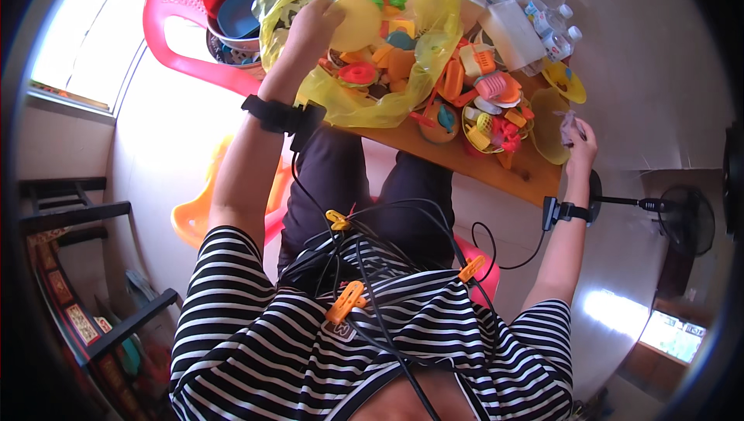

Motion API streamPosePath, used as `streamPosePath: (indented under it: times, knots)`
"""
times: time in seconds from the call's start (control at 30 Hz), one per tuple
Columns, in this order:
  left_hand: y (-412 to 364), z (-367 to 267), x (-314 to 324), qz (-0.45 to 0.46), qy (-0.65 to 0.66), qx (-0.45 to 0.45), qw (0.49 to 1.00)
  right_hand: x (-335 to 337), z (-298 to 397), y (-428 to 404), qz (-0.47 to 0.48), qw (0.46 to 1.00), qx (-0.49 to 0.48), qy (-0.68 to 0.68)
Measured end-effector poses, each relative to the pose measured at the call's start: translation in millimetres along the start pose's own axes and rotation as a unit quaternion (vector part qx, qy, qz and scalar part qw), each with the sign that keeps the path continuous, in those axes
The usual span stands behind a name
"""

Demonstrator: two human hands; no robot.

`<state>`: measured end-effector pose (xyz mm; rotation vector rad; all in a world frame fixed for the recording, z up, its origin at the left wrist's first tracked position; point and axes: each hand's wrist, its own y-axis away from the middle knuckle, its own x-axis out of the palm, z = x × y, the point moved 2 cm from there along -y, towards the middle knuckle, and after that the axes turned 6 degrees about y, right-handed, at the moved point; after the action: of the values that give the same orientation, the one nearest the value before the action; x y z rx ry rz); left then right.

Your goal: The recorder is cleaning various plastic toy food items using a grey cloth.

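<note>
My left hand (317, 25) is over a translucent yellow plastic bag (395, 110), gripping a pale yellow round disc (356, 24) by its edge. Below the disc, the bag holds a heap of plastic toy pieces, among them a red ring-shaped piece (357, 73) and orange pieces (401, 63). Out past the right side of the wooden table (488, 171), my right hand (583, 145) pinches a crumpled greyish-purple cloth (569, 127). Close to that hand is a translucent yellowish bowl-like piece (549, 124) at the table's edge.
A small basket of toys (476, 136) stands beside an orange round container (439, 124). Plastic bottles (552, 20) and a white box (511, 34) are farther back. A pink chair (180, 54) holds stacked basins (235, 17). Cables (372, 304) cross my lap; a fan (686, 220) stands right.
</note>
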<state>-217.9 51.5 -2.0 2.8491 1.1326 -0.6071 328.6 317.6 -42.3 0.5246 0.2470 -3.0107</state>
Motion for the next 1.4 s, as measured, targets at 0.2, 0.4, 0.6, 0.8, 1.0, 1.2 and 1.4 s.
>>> streamPosePath:
  times: [0.2,0.4,0.6,0.8,1.0,1.2,1.4]
  knots:
    - [43.4,-26.1,-3.3,0.040,0.212,-0.098,0.972,-10.6,18.2,9.2,-0.061,0.990,0.071,-0.101]
    - [118.5,-37.7,30.6,0.255,0.360,-0.179,0.879,64.2,139.4,88.0,0.128,0.989,-0.008,-0.074]
    - [151.4,-45.2,58.3,0.380,0.487,-0.239,0.749,156.0,214.1,176.1,0.248,0.933,-0.247,0.085]
    - [169.5,-36.5,64.6,0.365,0.618,-0.263,0.645,205.2,215.6,208.0,0.157,0.841,-0.442,0.269]
    - [177.3,-36.8,72.8,0.386,0.695,-0.290,0.533,214.0,214.2,224.4,0.201,0.836,-0.432,0.274]
    - [175.7,-21.8,84.3,0.389,0.730,-0.281,0.487,212.9,223.3,243.2,0.276,0.794,-0.477,0.257]
    - [177.8,-39.1,78.6,0.358,0.723,-0.314,0.501,214.4,221.5,239.5,0.215,0.775,-0.528,0.272]
